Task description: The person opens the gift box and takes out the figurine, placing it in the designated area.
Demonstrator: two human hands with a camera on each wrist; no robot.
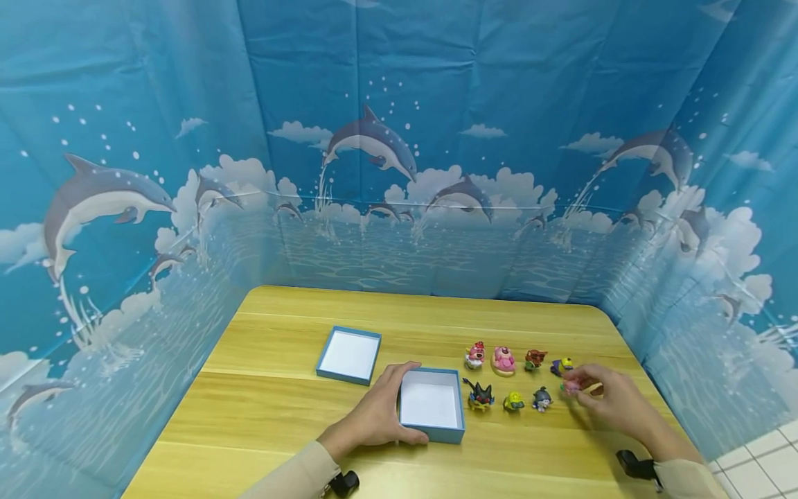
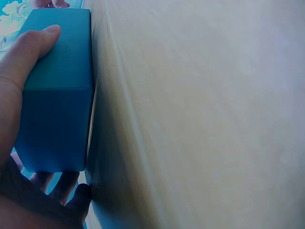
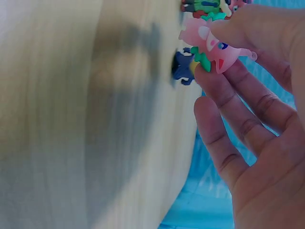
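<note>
My left hand grips a blue box at its left side, thumb at the near wall and fingers at the far side. The box stands upright with its white inside facing up. In the left wrist view the thumb lies flat against the box wall. My right hand pinches a small pink figurine with green parts between thumb and fingers, at the right end of the figurine group. The right wrist view shows it held off the tabletop, tilted sideways.
Left of the box lies a blue lid, white inside up. Several figurines stand in two rows right of the box, among them a pink one, a black one and a yellow one. A dolphin-print curtain surrounds the wooden table.
</note>
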